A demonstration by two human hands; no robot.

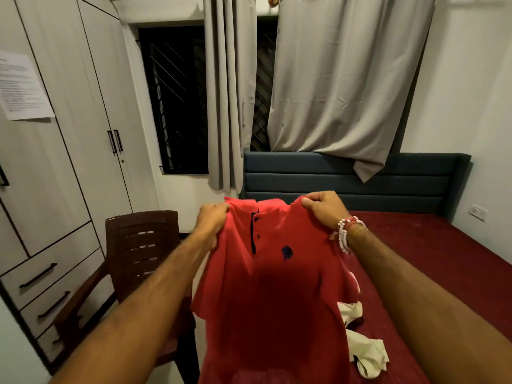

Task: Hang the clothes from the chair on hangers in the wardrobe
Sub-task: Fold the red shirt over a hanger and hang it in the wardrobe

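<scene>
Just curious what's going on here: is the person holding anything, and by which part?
Yes, a red polo shirt, held up by its shoulders: the left hand grips one shoulder, the right hand pinches the other.

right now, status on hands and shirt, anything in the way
Both gripping: left hand and right hand each hold a shoulder of the shirt. Shirt held up, front facing the camera. Wardrobe doors shut.
</scene>
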